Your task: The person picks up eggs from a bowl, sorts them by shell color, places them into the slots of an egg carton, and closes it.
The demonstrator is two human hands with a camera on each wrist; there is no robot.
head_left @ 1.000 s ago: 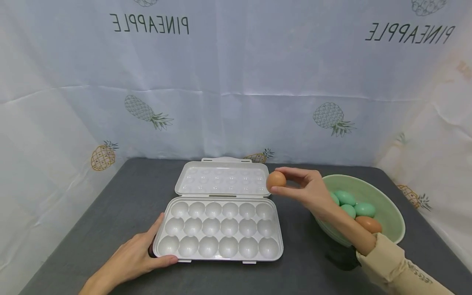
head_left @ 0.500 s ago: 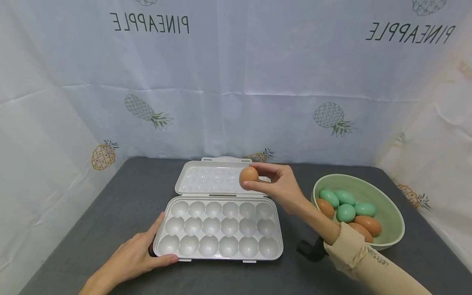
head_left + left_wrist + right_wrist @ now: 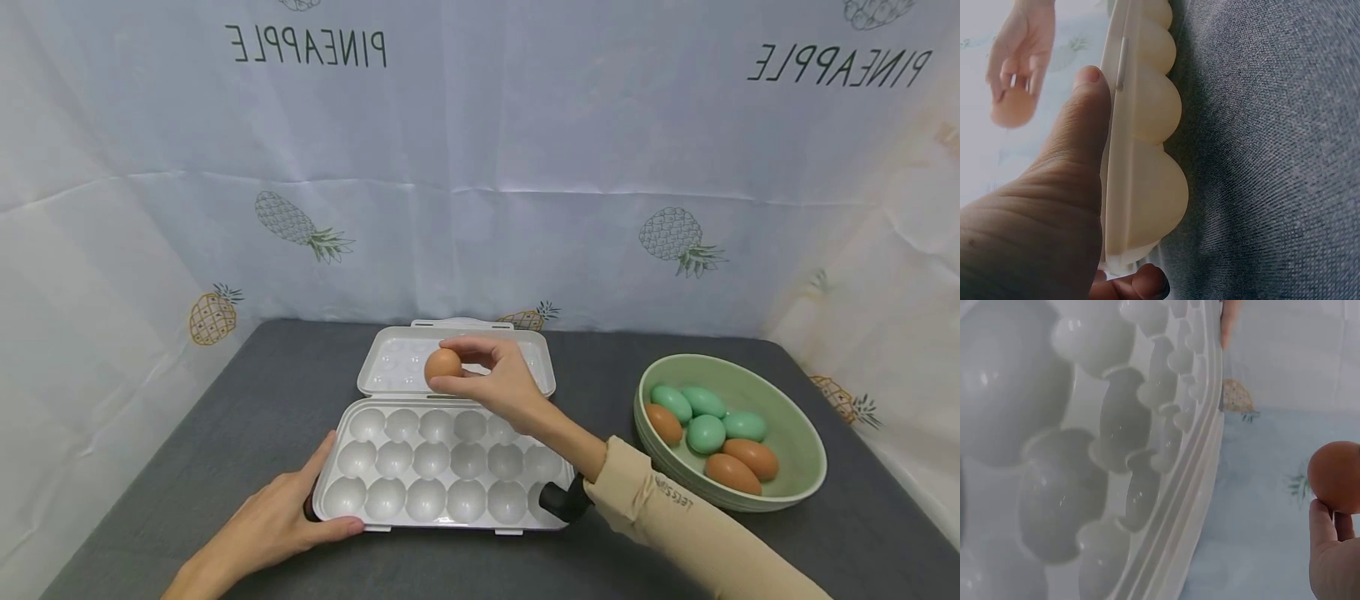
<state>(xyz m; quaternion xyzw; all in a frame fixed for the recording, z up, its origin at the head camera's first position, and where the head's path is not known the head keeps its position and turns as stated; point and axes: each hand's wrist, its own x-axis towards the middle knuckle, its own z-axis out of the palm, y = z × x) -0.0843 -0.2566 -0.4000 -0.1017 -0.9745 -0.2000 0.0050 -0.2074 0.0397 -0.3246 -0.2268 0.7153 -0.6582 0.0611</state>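
Since the earlier frames, the brown egg (image 3: 442, 365) has been carried leftward by the right hand (image 3: 498, 379), from beside the right end of the lid (image 3: 397, 367) to a position before its left half as seen from the head. The egg is held between the thumb and fingertips; the hand is opened only as far as the egg's width. In the right wrist view the egg is seen apart from the egg tray (image 3: 448, 475), against the pale cloth (image 3: 480, 125); its exact height over the tray cannot be told.

The near left corner of the tray is gripped by the left hand (image 3: 273, 512). Its thumb is laid along the near rim, and its fingers are placed along the left side, spread from the thumb by the corner; in the left wrist view a bent fingertip is seen at the tray's edge. No shift of this hand or of the tray is noted.

Three rows of round hollows are presented by the tray, and the lid is laid back behind it. At the right, four green eggs (image 3: 706, 434) and three other brown eggs (image 3: 752, 459) are contained in the green bowl (image 3: 795, 433), which is set on the dark table (image 3: 525, 571). The right forearm is covered by a beige sleeve (image 3: 675, 517).
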